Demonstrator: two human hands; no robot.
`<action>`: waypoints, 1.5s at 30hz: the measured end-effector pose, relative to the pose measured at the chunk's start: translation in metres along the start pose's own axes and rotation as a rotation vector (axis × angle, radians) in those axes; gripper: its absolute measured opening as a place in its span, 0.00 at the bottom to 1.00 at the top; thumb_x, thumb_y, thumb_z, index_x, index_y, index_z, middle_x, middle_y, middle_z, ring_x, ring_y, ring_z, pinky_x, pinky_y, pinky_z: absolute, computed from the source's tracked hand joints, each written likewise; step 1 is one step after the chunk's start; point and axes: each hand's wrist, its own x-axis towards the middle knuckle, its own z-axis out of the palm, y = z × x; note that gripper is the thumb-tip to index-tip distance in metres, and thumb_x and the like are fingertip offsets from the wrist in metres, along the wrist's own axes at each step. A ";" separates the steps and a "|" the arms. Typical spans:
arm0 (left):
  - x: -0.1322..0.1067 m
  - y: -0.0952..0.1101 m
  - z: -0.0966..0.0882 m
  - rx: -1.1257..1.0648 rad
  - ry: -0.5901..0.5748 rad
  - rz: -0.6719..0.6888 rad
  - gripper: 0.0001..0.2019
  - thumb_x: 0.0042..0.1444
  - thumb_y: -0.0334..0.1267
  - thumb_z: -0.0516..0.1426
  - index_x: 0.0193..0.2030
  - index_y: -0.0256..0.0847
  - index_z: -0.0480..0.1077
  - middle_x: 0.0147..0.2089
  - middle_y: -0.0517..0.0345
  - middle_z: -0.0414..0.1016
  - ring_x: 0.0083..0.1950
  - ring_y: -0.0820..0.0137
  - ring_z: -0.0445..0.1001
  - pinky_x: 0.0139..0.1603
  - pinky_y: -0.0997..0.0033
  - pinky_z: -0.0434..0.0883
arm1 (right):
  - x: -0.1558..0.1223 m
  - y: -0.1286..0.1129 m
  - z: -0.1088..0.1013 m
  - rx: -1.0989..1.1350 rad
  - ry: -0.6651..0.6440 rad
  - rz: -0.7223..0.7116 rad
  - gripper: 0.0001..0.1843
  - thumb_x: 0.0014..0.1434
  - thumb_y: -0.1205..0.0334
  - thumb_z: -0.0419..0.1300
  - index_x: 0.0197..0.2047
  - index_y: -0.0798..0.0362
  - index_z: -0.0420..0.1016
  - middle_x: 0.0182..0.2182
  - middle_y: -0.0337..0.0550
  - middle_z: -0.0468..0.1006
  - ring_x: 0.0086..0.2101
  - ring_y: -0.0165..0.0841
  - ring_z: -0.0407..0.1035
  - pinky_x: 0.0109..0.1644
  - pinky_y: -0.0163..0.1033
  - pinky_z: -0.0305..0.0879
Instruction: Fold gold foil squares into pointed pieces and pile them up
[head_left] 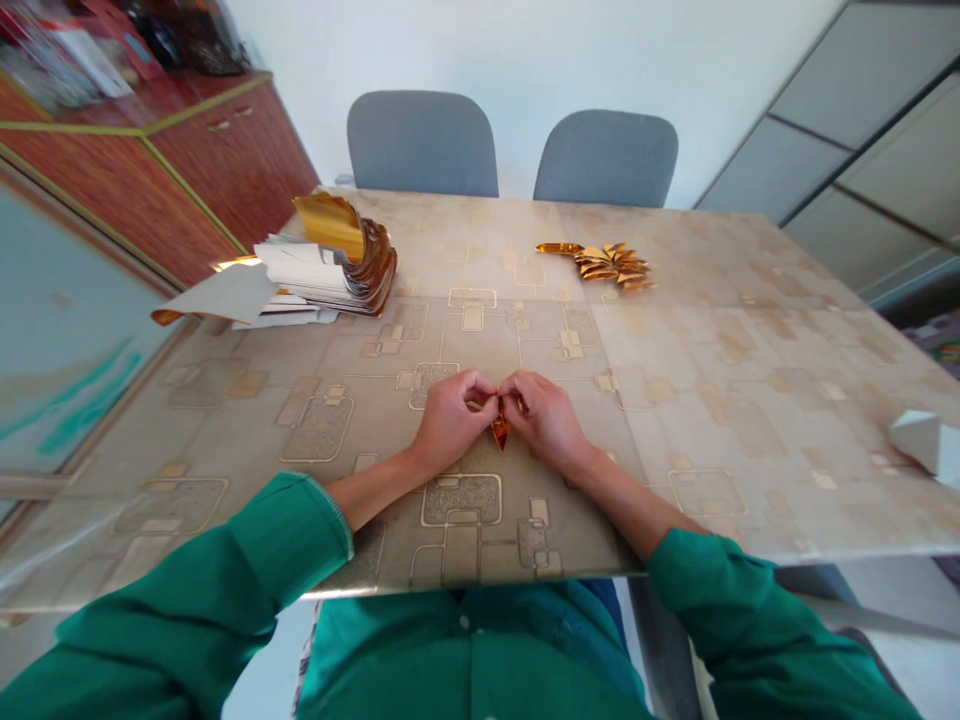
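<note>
Near the front middle of the table, a small folded piece of shiny gold paper (501,432) is pinched between both hands, its pointed end hanging downward. My left hand (454,418) grips it from the left with thumb and forefinger. From the right, my right hand (549,418) closes on it with its fingertips. The two hands touch or nearly touch at the fingertips, so the upper part of the folded paper is hidden. Farther back to the right lies a cluster of folded gold paper pieces (613,266), one of them sticking out leftward.
A thick stack of gold and white paper sheets (311,270) sits at the table's back left, some curled. A white folded paper object (919,442) is at the right edge. Two grey chairs (424,145) stand behind the patterned tablecloth (720,390). A wooden cabinet (225,160) is at left.
</note>
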 end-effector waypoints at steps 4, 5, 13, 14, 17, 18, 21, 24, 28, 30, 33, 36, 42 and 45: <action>-0.001 0.003 -0.001 0.035 -0.031 0.028 0.01 0.54 0.31 0.58 0.34 0.37 0.71 0.32 0.58 0.77 0.32 0.72 0.77 0.33 0.76 0.74 | 0.000 -0.001 -0.001 0.067 -0.025 0.042 0.05 0.61 0.69 0.52 0.35 0.51 0.65 0.27 0.37 0.71 0.28 0.29 0.65 0.34 0.33 0.58; -0.001 0.003 -0.001 0.036 -0.031 0.030 0.02 0.54 0.31 0.58 0.34 0.38 0.71 0.32 0.58 0.77 0.32 0.72 0.77 0.33 0.76 0.74 | 0.000 -0.002 -0.001 0.082 -0.029 0.062 0.04 0.60 0.68 0.52 0.36 0.51 0.65 0.27 0.36 0.71 0.27 0.29 0.65 0.33 0.33 0.58; -0.003 0.001 0.000 0.059 0.010 0.053 0.03 0.51 0.28 0.57 0.32 0.38 0.69 0.29 0.60 0.75 0.30 0.74 0.75 0.30 0.77 0.72 | -0.002 -0.011 -0.002 0.095 -0.118 0.205 0.08 0.55 0.66 0.56 0.40 0.51 0.65 0.25 0.35 0.73 0.25 0.29 0.65 0.30 0.33 0.55; -0.003 0.001 0.000 0.055 0.011 0.055 0.02 0.52 0.28 0.57 0.32 0.38 0.69 0.29 0.60 0.75 0.30 0.73 0.75 0.30 0.77 0.72 | -0.002 -0.011 -0.002 0.075 -0.119 0.214 0.08 0.55 0.67 0.56 0.40 0.52 0.65 0.26 0.36 0.73 0.25 0.29 0.65 0.30 0.33 0.55; -0.003 0.001 0.001 0.066 0.012 0.060 0.02 0.52 0.29 0.58 0.31 0.38 0.69 0.30 0.59 0.75 0.30 0.73 0.75 0.31 0.76 0.72 | -0.002 -0.011 -0.002 -0.017 -0.100 0.219 0.05 0.55 0.70 0.54 0.36 0.52 0.66 0.27 0.38 0.74 0.27 0.30 0.66 0.32 0.34 0.56; -0.003 0.001 0.001 0.080 0.014 0.066 0.02 0.52 0.29 0.58 0.31 0.38 0.69 0.29 0.59 0.75 0.30 0.74 0.74 0.31 0.76 0.71 | -0.002 -0.010 -0.002 -0.046 -0.090 0.218 0.05 0.55 0.71 0.54 0.34 0.52 0.66 0.27 0.39 0.74 0.28 0.31 0.66 0.33 0.34 0.56; -0.003 0.002 0.001 0.122 0.013 0.086 0.03 0.52 0.28 0.58 0.30 0.38 0.69 0.28 0.61 0.73 0.28 0.75 0.72 0.29 0.77 0.70 | -0.002 -0.009 -0.002 -0.077 -0.076 0.209 0.06 0.55 0.72 0.54 0.33 0.52 0.67 0.27 0.39 0.73 0.29 0.31 0.66 0.34 0.34 0.56; -0.003 0.002 0.000 0.119 -0.008 0.088 0.03 0.53 0.29 0.58 0.31 0.38 0.68 0.28 0.62 0.73 0.27 0.76 0.72 0.29 0.78 0.69 | -0.002 -0.008 -0.001 -0.040 -0.092 0.170 0.05 0.57 0.71 0.55 0.34 0.52 0.67 0.27 0.38 0.73 0.28 0.30 0.65 0.33 0.34 0.56; -0.002 0.001 0.000 0.105 -0.018 0.066 0.03 0.53 0.30 0.58 0.29 0.38 0.69 0.27 0.62 0.73 0.27 0.76 0.71 0.28 0.78 0.68 | -0.003 -0.005 0.000 -0.015 -0.092 0.139 0.06 0.61 0.68 0.54 0.31 0.51 0.65 0.25 0.37 0.72 0.27 0.29 0.64 0.32 0.33 0.54; -0.001 0.002 0.000 0.089 -0.032 0.046 0.03 0.54 0.31 0.58 0.30 0.38 0.69 0.27 0.62 0.73 0.27 0.75 0.72 0.28 0.78 0.69 | -0.003 -0.004 0.000 0.011 -0.078 0.143 0.07 0.60 0.68 0.54 0.30 0.51 0.65 0.24 0.36 0.71 0.26 0.29 0.63 0.31 0.33 0.54; -0.002 0.005 -0.001 0.045 -0.069 0.003 0.02 0.56 0.34 0.58 0.35 0.39 0.69 0.30 0.61 0.75 0.28 0.75 0.74 0.28 0.79 0.70 | -0.002 -0.003 -0.001 0.097 -0.039 0.176 0.05 0.59 0.67 0.55 0.31 0.51 0.66 0.23 0.35 0.70 0.24 0.28 0.63 0.30 0.33 0.55; -0.006 0.009 -0.003 0.040 -0.083 0.009 0.07 0.57 0.35 0.58 0.43 0.40 0.67 0.32 0.61 0.76 0.29 0.74 0.76 0.28 0.79 0.71 | 0.000 -0.001 -0.004 0.161 0.001 0.211 0.03 0.58 0.65 0.55 0.32 0.51 0.67 0.22 0.34 0.71 0.23 0.27 0.62 0.28 0.32 0.55; -0.008 0.004 -0.013 0.423 -0.331 0.438 0.10 0.62 0.31 0.53 0.49 0.43 0.71 0.36 0.58 0.77 0.33 0.72 0.75 0.35 0.75 0.71 | 0.003 0.005 -0.012 0.225 0.028 0.303 0.03 0.57 0.64 0.56 0.31 0.50 0.68 0.21 0.34 0.71 0.23 0.28 0.64 0.28 0.33 0.57; -0.003 0.000 -0.015 0.565 -0.422 0.555 0.10 0.65 0.36 0.55 0.50 0.45 0.73 0.38 0.57 0.78 0.36 0.69 0.76 0.36 0.73 0.70 | 0.004 0.006 -0.013 0.266 0.030 0.333 0.03 0.57 0.63 0.57 0.31 0.50 0.68 0.22 0.34 0.72 0.23 0.28 0.64 0.28 0.34 0.57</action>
